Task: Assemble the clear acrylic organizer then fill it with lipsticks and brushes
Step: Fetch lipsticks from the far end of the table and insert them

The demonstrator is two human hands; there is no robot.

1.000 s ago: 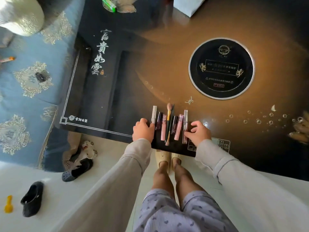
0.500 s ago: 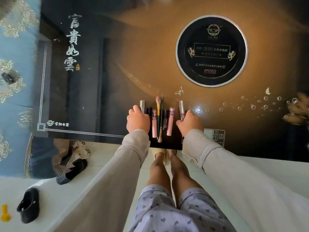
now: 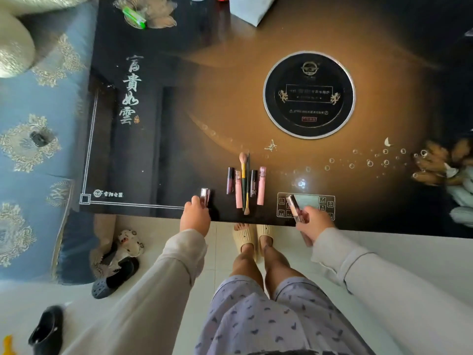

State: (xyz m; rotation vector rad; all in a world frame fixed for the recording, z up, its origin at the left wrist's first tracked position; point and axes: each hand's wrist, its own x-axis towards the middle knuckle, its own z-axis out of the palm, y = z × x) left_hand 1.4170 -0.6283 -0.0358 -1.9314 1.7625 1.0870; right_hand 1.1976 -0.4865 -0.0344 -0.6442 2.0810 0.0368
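Glossy black bench, near edge: four pink and dark lip-gloss tubes and two slim makeup brushes, laid side by side.
Left grip pinches a clear-capped lipstick tube left of them; right grip pinches another tilted clear tube over the printed control panel.

1. Hides the lower end of left clear piece inside left hand.
2. Covers much of right clear piece with right hand; cannot tell panel from tube.
3. Cannot read the tiny control panel labels.
4. Loses white box past the top edge.
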